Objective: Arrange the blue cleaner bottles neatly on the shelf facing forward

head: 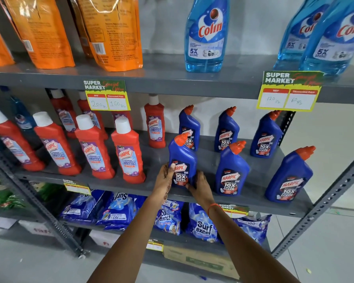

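Both hands, left hand (165,176) and right hand (199,185), clasp the blue bottle (182,160) near the shelf's (131,188) front edge, where a careless twist could tip it off.

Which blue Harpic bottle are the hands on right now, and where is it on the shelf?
Both hands grip the front-left blue Harpic bottle, label forward, on the middle shelf near the front edge, between the red Harpic bottle and another blue bottle.

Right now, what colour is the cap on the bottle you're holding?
Orange-red cap on the blue bottle, clearest in the head view.
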Tool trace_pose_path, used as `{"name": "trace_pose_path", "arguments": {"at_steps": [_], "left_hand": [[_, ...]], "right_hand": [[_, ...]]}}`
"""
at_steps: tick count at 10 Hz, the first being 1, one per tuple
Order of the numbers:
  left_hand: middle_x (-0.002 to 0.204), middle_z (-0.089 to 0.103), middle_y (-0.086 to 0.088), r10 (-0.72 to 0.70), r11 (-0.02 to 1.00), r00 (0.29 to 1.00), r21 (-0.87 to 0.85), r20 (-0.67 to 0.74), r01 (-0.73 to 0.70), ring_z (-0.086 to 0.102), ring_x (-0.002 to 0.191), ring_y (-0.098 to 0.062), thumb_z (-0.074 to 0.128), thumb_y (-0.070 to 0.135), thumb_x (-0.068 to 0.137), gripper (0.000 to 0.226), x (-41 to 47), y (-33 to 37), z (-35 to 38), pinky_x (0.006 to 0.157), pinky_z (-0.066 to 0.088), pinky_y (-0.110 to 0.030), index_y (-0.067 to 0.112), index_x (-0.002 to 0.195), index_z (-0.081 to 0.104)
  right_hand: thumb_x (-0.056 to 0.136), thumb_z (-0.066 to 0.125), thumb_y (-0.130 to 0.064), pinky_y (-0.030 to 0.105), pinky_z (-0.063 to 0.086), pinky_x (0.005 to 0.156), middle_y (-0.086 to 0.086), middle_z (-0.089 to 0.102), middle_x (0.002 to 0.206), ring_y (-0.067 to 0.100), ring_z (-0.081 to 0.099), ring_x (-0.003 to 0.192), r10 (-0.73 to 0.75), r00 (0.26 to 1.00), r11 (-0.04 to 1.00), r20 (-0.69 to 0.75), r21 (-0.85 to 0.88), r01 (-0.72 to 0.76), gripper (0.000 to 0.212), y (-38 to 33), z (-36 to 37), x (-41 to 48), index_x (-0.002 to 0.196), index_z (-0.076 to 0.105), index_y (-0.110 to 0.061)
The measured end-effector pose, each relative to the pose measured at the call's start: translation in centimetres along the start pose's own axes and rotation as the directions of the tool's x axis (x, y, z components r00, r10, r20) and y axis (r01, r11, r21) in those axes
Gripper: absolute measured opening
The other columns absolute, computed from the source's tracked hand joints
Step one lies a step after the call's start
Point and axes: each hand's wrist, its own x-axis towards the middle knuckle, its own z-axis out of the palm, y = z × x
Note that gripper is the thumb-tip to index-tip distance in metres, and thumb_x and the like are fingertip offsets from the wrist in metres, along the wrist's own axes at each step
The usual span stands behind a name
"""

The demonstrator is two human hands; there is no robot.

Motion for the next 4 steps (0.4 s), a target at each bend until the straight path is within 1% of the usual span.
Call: {"name": "trace_pose_path", "arguments": {"at_steps": [1, 2, 3, 4], "left_hand": [[0.123, 0.061, -0.007, -0.028, 0.999, 0.999, -0.016, -0.027, 0.027, 0.06, 0.105, -0.017, 0.055, 0.056, 0.078, 0.058, -1.1, 0.9, 0.2, 0.093, 0.051, -0.035, 0.015, 0.12, 0.05], [0.123, 0.057, -0.003, -0.034, 0.999, 0.995, 0.019, -0.092, 0.036, 0.057, 0.106, -0.015, 0.05, 0.035, 0.091, 0.044, -2.5, 1.4, 0.8, 0.083, 0.051, -0.019, 0.011, 0.127, 0.044], [0.136, 0.05, -0.017, -0.045, 0.946, 0.977, 0.306, -0.21, 0.109, 0.051, 0.122, -0.033, 0.051, 0.023, 0.092, 0.055, -4.1, 1.6, 1.8, 0.1, 0.045, -0.041, 0.003, 0.139, 0.029], [0.125, 0.058, -0.024, -0.055, 0.882, 0.954, 0.434, -0.295, 0.185, 0.055, 0.115, -0.04, 0.052, 0.02, 0.09, 0.043, -6.2, 3.4, 3.0, 0.094, 0.045, -0.043, -0.001, 0.127, 0.045]], "right_hand": [[0.079, 0.067, -0.009, 0.041, 0.041, 0.102, 0.022, 0.046, 0.134, 0.038, 0.049, 0.122, 0.046, 0.997, 0.999, 0.062, 0.002, -0.047, 0.058, -0.8, -1.1, -0.1, 0.128, 0.037, -0.002], [0.08, 0.067, -0.009, 0.041, 0.038, 0.105, 0.026, 0.042, 0.135, 0.041, 0.045, 0.124, 0.063, 0.99, 0.998, 0.123, -0.034, -0.06, 0.06, -1.4, -1.8, -0.7, 0.129, 0.034, 0.001], [0.084, 0.065, -0.016, 0.044, 0.036, 0.105, 0.03, 0.042, 0.135, 0.043, 0.042, 0.126, 0.059, 0.981, 0.976, 0.182, -0.215, -0.019, 0.069, -2.5, -3.8, -1.3, 0.136, 0.026, 0.006], [0.088, 0.058, -0.02, 0.04, 0.043, 0.093, 0.027, 0.053, 0.128, 0.039, 0.052, 0.115, 0.045, 0.968, 0.981, 0.248, -0.192, 0.003, 0.055, -4.2, -6.1, -2.3, 0.131, 0.037, 0.005]]}}
